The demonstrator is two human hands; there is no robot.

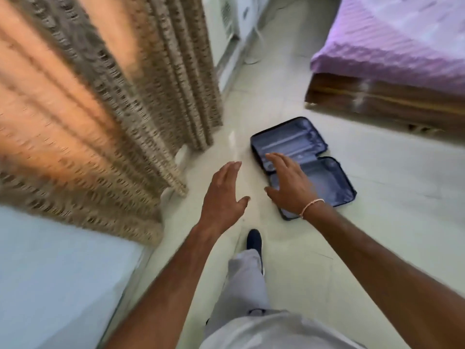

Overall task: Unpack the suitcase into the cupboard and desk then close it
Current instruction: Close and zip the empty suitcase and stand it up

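The dark navy soft-sided fabric suitcase (324,170) lies opened flat on the pale floor, both grey-lined halves showing bare, toward two o'clock.

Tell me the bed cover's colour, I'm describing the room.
Purple bed cover, seen in the head view.

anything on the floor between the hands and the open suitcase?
Nothing visible. The suitcase lies open on bare floor, both halves looking empty. Left hand and right hand are open and held out toward it. Curtain and bed stand off to the sides.
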